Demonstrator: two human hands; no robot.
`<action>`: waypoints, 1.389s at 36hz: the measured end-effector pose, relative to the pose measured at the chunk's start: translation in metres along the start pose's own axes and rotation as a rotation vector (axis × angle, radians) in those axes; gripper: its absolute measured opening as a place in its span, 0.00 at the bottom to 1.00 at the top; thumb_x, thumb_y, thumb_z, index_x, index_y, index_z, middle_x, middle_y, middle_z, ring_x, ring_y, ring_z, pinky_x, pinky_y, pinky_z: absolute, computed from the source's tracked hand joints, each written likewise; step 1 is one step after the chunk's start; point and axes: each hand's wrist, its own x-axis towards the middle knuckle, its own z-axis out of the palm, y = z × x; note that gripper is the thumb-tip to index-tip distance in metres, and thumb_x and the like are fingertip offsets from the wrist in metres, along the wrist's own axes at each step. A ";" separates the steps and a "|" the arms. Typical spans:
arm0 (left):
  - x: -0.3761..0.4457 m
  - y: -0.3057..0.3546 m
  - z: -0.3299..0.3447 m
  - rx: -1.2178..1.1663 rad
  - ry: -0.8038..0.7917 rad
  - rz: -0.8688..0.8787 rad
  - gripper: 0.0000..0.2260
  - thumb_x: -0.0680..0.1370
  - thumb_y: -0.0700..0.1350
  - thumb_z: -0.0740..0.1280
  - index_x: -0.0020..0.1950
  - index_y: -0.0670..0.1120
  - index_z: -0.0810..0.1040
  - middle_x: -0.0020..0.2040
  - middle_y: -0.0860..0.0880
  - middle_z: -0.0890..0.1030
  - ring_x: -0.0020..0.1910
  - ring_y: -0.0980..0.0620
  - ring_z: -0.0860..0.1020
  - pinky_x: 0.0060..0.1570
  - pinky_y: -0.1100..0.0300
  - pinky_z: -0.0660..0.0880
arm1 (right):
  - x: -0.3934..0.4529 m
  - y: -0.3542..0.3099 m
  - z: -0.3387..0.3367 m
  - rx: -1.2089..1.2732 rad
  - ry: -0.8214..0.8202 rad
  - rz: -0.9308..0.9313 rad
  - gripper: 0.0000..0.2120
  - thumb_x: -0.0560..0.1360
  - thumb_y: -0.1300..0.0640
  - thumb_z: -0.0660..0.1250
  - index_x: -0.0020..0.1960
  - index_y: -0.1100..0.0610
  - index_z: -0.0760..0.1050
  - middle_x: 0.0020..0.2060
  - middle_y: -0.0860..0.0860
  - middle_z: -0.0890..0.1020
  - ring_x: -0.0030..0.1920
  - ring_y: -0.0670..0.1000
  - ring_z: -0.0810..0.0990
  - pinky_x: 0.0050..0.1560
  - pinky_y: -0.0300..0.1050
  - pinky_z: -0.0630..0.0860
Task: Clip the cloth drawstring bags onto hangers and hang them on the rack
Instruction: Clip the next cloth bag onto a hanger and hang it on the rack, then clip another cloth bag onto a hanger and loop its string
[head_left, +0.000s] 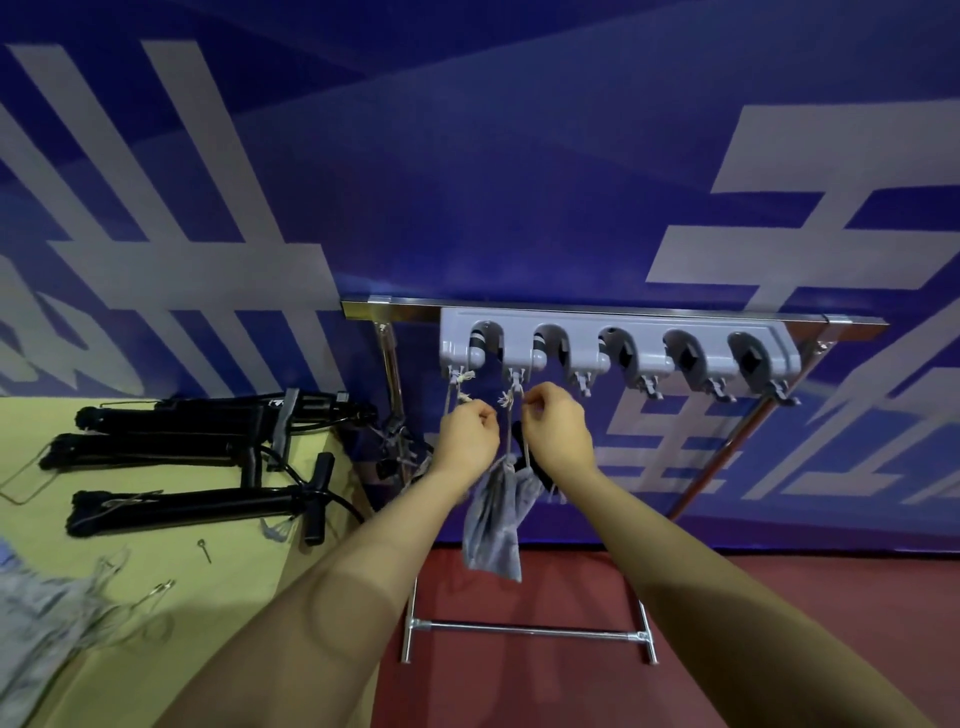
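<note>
A grey hook rack (613, 345) with several clamps and small hooks hangs from a chrome rail (623, 310). A grey cloth drawstring bag (491, 525) dangles by its cord below the second hook (514, 382). My left hand (467, 436) pinches one strand of the cord under the first hook. My right hand (558, 426) pinches the cord just right of the second hook. A knotted cord end (464, 397) hangs from the first hook. Something dark shows behind my right hand; I cannot tell what it is.
A yellow-green table (171, 566) at the left holds black hand pumps (192, 462), wire hangers (130, 608) and more grey cloth (36, 618). The rail's chrome stand (527, 630) rests on a red floor. A blue printed banner (467, 182) covers the wall behind.
</note>
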 end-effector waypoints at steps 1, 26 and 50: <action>-0.001 -0.002 -0.002 -0.009 0.002 -0.006 0.09 0.77 0.36 0.59 0.46 0.41 0.80 0.46 0.40 0.82 0.47 0.40 0.80 0.50 0.48 0.77 | -0.003 -0.001 0.000 -0.013 0.019 0.004 0.07 0.79 0.59 0.59 0.54 0.58 0.73 0.52 0.52 0.76 0.48 0.56 0.77 0.43 0.50 0.73; -0.057 -0.158 -0.223 0.033 0.173 -0.120 0.07 0.78 0.41 0.62 0.51 0.44 0.80 0.47 0.45 0.83 0.47 0.44 0.80 0.52 0.53 0.77 | -0.087 -0.159 0.173 0.031 -0.326 -0.182 0.06 0.76 0.59 0.60 0.41 0.54 0.72 0.36 0.53 0.79 0.41 0.58 0.79 0.44 0.51 0.75; -0.127 -0.376 -0.353 0.232 0.058 -0.373 0.07 0.72 0.40 0.65 0.50 0.44 0.77 0.48 0.42 0.79 0.48 0.43 0.78 0.48 0.53 0.76 | -0.191 -0.242 0.391 -0.571 -0.835 -0.606 0.28 0.73 0.52 0.66 0.71 0.46 0.64 0.63 0.54 0.68 0.62 0.59 0.67 0.61 0.51 0.67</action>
